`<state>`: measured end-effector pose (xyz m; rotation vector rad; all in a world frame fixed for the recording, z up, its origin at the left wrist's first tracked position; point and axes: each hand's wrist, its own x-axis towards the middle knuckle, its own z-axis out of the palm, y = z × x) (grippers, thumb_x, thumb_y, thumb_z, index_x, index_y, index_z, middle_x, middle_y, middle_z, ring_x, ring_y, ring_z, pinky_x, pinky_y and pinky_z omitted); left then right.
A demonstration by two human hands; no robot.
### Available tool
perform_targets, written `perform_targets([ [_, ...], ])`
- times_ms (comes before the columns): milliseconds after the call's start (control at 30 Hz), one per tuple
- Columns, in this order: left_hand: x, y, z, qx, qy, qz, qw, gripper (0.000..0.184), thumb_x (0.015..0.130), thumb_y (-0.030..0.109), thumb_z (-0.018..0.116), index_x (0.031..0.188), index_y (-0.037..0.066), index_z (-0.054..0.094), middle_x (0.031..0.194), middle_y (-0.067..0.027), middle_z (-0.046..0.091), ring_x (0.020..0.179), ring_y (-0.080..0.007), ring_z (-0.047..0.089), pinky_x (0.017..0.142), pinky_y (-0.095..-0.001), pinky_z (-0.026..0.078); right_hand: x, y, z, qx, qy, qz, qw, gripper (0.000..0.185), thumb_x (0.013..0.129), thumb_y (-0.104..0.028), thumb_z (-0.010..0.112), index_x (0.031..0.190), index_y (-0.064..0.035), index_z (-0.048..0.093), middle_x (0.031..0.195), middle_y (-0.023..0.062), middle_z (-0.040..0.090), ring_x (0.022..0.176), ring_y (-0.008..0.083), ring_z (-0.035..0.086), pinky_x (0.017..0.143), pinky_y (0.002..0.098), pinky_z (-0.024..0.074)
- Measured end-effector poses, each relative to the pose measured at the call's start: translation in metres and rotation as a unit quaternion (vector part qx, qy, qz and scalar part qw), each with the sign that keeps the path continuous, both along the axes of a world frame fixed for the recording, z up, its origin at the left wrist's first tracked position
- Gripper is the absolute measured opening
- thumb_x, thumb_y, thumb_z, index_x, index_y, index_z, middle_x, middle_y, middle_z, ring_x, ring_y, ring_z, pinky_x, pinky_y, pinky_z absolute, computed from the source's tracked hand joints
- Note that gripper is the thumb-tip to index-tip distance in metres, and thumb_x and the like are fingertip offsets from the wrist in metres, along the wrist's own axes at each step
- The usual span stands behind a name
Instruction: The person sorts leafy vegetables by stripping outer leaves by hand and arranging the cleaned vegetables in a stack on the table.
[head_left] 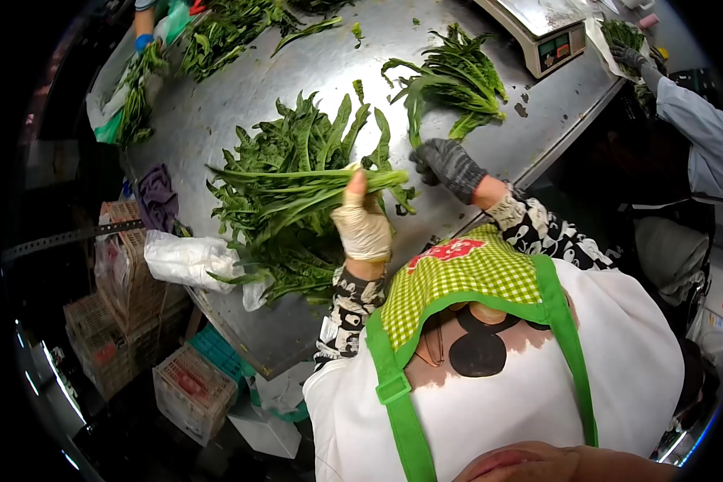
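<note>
My left hand (363, 226), in a pale thin glove, is closed around a bunch of long-stemmed leafy greens (289, 183), cut ends pointing right. Under and behind that bunch lies a larger pile of the greens (285, 132) on the metal table (209, 104). Right of it, my right hand (451, 170) wears a dark grey knitted glove. Its fingers are curled around the lower end of a single green leaf (414, 112), whose upper part reaches toward another heap of greens (466, 76). The right fingertips are partly hidden.
A scale (542, 36) stands at the table's far right. A white plastic bag (193, 259) and purple cloth (158, 197) lie at the left edge. Crates (193, 386) stand below. Co-workers' hands (631, 56) handle greens at the right and far left.
</note>
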<state>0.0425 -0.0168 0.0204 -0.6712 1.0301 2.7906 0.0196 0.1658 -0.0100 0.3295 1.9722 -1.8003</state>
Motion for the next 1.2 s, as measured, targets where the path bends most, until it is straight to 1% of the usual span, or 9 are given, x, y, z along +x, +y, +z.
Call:
perform_targets([
  [167,-0.006,-0.05,0.046,0.15,0.223,0.03,0.963,0.012,0.082,0.009,0.058,0.093,0.006,0.061,0.095,-0.0113,0.061,0.102,-0.0302,0.054,0.084,-0.0401,0.049,0.017,0.017,0.041,0.348,0.046,0.378,0.857,0.045,0.079,-0.046,0.064,0.098,-0.0045,0.068,0.087,0.0164,0.068,0.079,0.028,0.066,0.078,0.0379,0.0505],
  [367,-0.007,-0.095,0.051,0.102,0.207,0.156,0.961,0.015,0.09,0.017,0.054,0.098,0.005,0.054,0.07,-0.0021,0.048,0.049,-0.0121,0.04,0.048,-0.0266,0.039,-0.014,-0.046,0.027,0.123,-0.016,0.267,0.956,0.047,0.082,-0.043,0.062,0.094,0.0018,0.068,0.082,0.0189,0.068,0.078,0.0281,0.066,0.075,0.0378,0.0511],
  [467,0.001,-0.092,0.05,0.014,0.183,0.141,0.973,0.033,0.091,0.026,0.062,0.067,0.013,0.042,0.056,0.0043,0.033,0.042,-0.0075,0.03,0.039,-0.0219,0.028,-0.013,-0.084,-0.02,0.187,0.205,0.267,0.923,0.05,0.084,-0.044,0.058,0.087,0.0047,0.068,0.069,0.0209,0.064,0.063,0.0305,0.063,0.069,0.0394,0.0506],
  [667,0.011,-0.088,0.043,0.016,0.146,0.181,0.972,0.013,0.094,0.019,0.057,0.093,0.006,0.058,0.061,0.0031,0.045,0.046,-0.0084,0.037,0.041,-0.0219,0.033,-0.018,-0.138,-0.035,0.148,-0.07,0.362,0.918,0.064,0.08,-0.057,0.061,0.092,0.0052,0.066,0.078,0.0248,0.063,0.076,0.0316,0.063,0.074,0.0389,0.0497],
  [800,0.012,-0.086,0.035,0.039,0.103,0.169,0.979,0.024,0.093,0.015,0.057,0.115,0.004,0.056,0.069,-0.0004,0.052,0.05,-0.01,0.041,0.049,-0.0253,0.041,-0.009,-0.148,-0.066,0.176,0.097,0.277,0.94,0.053,0.083,-0.051,0.061,0.099,-0.0013,0.065,0.075,0.0193,0.062,0.07,0.0281,0.061,0.069,0.0389,0.0494],
  [900,0.016,-0.085,0.034,0.026,0.074,0.173,0.982,0.024,0.093,0.014,0.056,0.115,0.005,0.056,0.072,-0.0009,0.054,0.052,-0.0102,0.043,0.051,-0.0253,0.043,-0.007,-0.111,-0.046,0.242,0.334,0.372,0.831,0.043,0.083,-0.044,0.064,0.101,-0.0044,0.066,0.072,0.0146,0.063,0.066,0.0253,0.061,0.067,0.0362,0.0497],
  [933,0.017,-0.086,0.033,0.011,0.075,0.169,0.983,0.024,0.093,0.013,0.057,0.115,0.005,0.057,0.075,-0.0017,0.057,0.053,-0.0103,0.044,0.052,-0.0253,0.044,-0.009,-0.099,-0.023,0.109,0.162,0.299,0.934,0.036,0.081,-0.037,0.069,0.097,-0.0051,0.067,0.07,0.0112,0.062,0.064,0.0225,0.06,0.064,0.0326,0.0495],
  [1100,0.014,-0.074,0.024,0.014,0.05,0.104,0.993,0.022,0.09,0.013,0.061,0.111,0.005,0.061,0.081,-0.0043,0.06,0.062,-0.0102,0.05,0.058,-0.0247,0.046,-0.005,-0.036,0.016,0.179,0.134,0.089,0.971,0.048,0.078,-0.038,0.07,0.1,0.0031,0.061,0.076,0.0153,0.064,0.068,0.0231,0.061,0.067,0.0346,0.0505],
  [1200,0.006,-0.052,0.012,-0.044,0.011,0.064,0.997,0.025,0.087,0.016,0.066,0.109,0.004,0.062,0.089,-0.0064,0.063,0.07,-0.014,0.057,0.065,-0.0275,0.05,-0.017,-0.006,-0.027,0.034,-0.011,-0.045,0.998,0.05,0.08,-0.016,0.07,0.121,0.0041,0.052,0.08,0.0116,0.066,0.062,0.0168,0.062,0.056,0.0285,0.0505],
])
